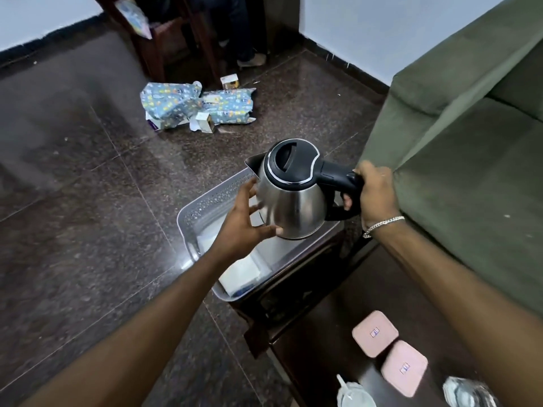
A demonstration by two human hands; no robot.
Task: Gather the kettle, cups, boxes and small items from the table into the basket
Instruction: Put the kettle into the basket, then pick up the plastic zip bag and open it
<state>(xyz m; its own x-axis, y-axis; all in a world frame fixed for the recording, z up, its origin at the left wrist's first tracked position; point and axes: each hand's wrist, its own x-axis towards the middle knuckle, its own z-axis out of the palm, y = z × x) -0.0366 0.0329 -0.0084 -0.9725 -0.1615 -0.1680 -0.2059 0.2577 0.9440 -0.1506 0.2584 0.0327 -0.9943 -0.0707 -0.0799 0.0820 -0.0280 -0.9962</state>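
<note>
A steel kettle (pixel 293 198) with a black lid and handle hangs over the grey perforated basket (pixel 202 210). My right hand (pixel 374 195) grips its black handle. My left hand (pixel 246 221) rests spread against the kettle's lower left side, steadying it. White boxes (pixel 244 273) lie inside the basket. The basket sits on the floor beside the dark wooden table (pixel 317 324). Two pink square-lidded containers (pixel 374 333) (pixel 404 367) stand on the table at bottom right, with a clear cup and straw (pixel 354 395) and a crumpled clear bag (pixel 467 392) near them.
A green sofa (pixel 470 142) fills the right side. Torn blue wrapping paper and small boxes (pixel 197 107) lie on the dark stone floor farther away. A wooden chair (pixel 164 39) and a seated person's legs are at the top.
</note>
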